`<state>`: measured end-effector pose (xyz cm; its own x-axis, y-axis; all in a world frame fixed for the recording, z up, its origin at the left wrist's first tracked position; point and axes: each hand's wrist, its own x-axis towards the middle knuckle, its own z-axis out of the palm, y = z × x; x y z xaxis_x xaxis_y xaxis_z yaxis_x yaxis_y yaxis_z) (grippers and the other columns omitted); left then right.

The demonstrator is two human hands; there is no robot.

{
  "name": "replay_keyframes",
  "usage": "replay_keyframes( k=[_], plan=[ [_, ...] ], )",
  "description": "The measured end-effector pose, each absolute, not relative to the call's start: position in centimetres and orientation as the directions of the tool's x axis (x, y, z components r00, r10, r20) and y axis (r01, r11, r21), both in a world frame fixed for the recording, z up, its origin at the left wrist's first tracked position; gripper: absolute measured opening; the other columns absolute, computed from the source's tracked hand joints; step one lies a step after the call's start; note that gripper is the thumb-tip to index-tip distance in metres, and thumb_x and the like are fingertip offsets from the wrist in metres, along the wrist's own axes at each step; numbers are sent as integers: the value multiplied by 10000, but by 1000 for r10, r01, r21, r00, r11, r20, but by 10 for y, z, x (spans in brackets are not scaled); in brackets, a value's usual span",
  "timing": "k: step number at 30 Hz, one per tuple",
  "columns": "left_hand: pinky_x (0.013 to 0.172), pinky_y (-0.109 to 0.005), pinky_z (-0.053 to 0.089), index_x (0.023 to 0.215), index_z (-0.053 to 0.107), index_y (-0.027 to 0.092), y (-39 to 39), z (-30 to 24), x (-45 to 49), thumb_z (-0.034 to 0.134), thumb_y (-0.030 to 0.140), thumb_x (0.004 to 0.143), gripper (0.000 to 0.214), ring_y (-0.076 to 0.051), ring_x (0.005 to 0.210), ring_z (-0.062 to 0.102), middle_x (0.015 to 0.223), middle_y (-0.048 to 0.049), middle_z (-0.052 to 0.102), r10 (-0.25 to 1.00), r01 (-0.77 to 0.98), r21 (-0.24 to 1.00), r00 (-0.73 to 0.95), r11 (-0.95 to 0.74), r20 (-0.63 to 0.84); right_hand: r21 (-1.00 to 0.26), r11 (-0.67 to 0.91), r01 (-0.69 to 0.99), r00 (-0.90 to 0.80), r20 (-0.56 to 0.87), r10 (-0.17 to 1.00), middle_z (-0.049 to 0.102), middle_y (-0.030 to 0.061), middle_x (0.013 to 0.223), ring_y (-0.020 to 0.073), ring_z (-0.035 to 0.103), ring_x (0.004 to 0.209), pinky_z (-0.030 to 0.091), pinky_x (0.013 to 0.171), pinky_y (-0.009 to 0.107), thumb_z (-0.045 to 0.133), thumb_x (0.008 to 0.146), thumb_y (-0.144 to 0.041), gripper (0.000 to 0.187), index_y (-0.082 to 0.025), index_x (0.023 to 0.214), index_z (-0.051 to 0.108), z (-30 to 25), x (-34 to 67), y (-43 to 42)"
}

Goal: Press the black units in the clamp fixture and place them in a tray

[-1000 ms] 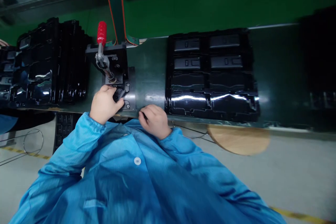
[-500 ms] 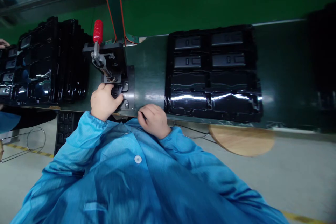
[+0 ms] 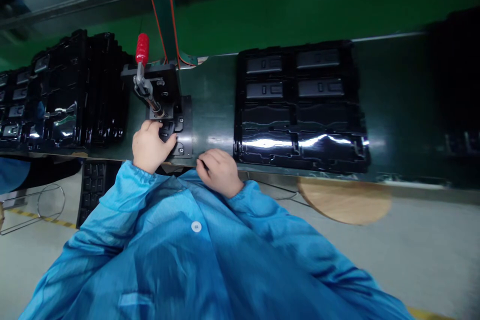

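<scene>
My left hand (image 3: 150, 147) grips a small black plastic part (image 3: 167, 130) between thumb and fingers, and the palm hides some of it. That part sits in a clamp fixture (image 3: 183, 127) with a metal base plate. Above it stands a toggle clamp (image 3: 145, 89), its red handle (image 3: 142, 50) pointing up. At the bench's front edge, right of the fixture, my right hand (image 3: 220, 172) rests with curled fingers; whether something small is inside cannot be made out.
To the right lies a black tray (image 3: 268, 115) with several dark rectangular parts in its back pockets. Stacked black trays (image 3: 105, 90) stand at left on the green bench (image 3: 212, 100). A green post (image 3: 159, 5) rises behind the fixture. A round wooden stool (image 3: 345, 202) is below the bench.
The black tray and the dark shape at far right have slid slightly left in view, while the left stacks sit a little further right. Both hands stay almost in place.
</scene>
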<state>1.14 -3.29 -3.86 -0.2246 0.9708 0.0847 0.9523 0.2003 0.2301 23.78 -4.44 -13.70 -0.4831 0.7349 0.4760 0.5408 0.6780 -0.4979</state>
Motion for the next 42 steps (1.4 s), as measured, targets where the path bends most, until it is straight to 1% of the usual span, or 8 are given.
replay_keyframes(
  k=[5,12,16,22,29,32,38,42],
  plan=[
    [1099,-436,575,1300,703,203,-40,-31,7,726,437,897,466,-336,1267,697,1403,-130,684,992,967,230,-119,109,31,-488,687,538,-496,476,726,711,70,841,212,582,776,420,733,371,601,1008,-219,184,-192,859,706,-138,238,-44],
    [1108,-445,574,1345,685,192,-43,-26,8,744,481,893,540,-355,1294,684,1446,-146,654,995,976,201,-80,89,-54,-469,698,541,-516,471,716,716,69,834,210,590,771,423,732,365,596,1013,-224,195,-187,853,702,-139,238,-43],
    [1114,-441,569,1330,693,179,-45,-30,11,742,465,897,521,-348,1267,697,1436,-146,659,993,966,232,-115,115,-16,-468,695,545,-518,464,719,716,66,834,211,598,773,428,731,362,602,1008,-231,187,-194,855,701,-140,237,-43],
    [1114,-437,566,1305,715,210,-44,-36,11,732,458,905,471,-339,1259,702,1409,-125,680,985,954,256,-169,155,33,-465,698,545,-521,464,716,724,69,847,210,602,775,426,734,361,624,997,-226,160,-188,869,712,-140,237,-43],
    [1106,-464,582,1281,732,154,-42,-48,8,749,430,895,475,-352,1239,709,1386,-155,680,980,946,300,-167,128,111,-462,695,551,-534,445,719,719,76,846,211,597,779,424,743,359,600,1012,-239,193,-179,880,729,-140,236,-42],
    [1104,-471,594,1284,731,142,-43,-51,1,737,399,916,449,-354,1259,702,1376,-169,677,983,934,347,-130,78,129,-471,684,557,-535,426,729,719,78,839,215,600,779,426,741,360,595,1009,-237,197,-180,878,732,-139,237,-43],
    [1213,-498,530,1427,667,162,-59,-54,-31,734,356,946,522,-341,1398,616,1467,-179,613,986,866,485,53,-125,160,-484,686,543,-523,445,727,737,81,850,218,622,780,451,743,366,600,1004,-225,189,-178,873,727,-139,238,-44],
    [1202,-507,532,1425,676,184,-68,-60,-38,733,333,970,483,-329,1384,612,1487,-174,584,978,837,516,97,-181,185,-480,676,559,-529,422,737,735,82,855,222,621,791,458,751,372,601,1004,-233,191,-175,878,732,-137,238,-44]
  ],
)
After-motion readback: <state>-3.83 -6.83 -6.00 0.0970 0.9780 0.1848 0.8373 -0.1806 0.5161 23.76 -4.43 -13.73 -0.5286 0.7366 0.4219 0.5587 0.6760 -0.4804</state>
